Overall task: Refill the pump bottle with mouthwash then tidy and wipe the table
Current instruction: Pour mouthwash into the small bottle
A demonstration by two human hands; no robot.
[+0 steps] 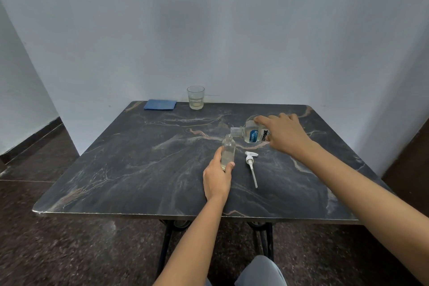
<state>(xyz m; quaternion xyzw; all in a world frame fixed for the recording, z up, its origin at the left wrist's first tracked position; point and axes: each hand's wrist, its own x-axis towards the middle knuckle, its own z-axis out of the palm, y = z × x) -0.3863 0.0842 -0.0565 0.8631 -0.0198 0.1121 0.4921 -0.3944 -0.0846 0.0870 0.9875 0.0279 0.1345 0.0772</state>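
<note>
mouthwash bottle (254, 133), gripped by right hand (286, 133), lies tipped with its mouth over the pump bottle (228, 152), held upright mid-bench by left hand (218, 180). pump head (251, 165) lies just right; cloth (160, 104) and glass (196, 97) at far edge.

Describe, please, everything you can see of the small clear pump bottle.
The pump bottle is slim and clear, glass or plastic, with rounded shoulders and a narrow open neck; its pump is off. It is upright near the middle of the dark marble table, with a little pale liquid at its bottom. The left hand grips its lower half. The mouth of the tilted mouthwash bottle sits just above its neck.
</note>
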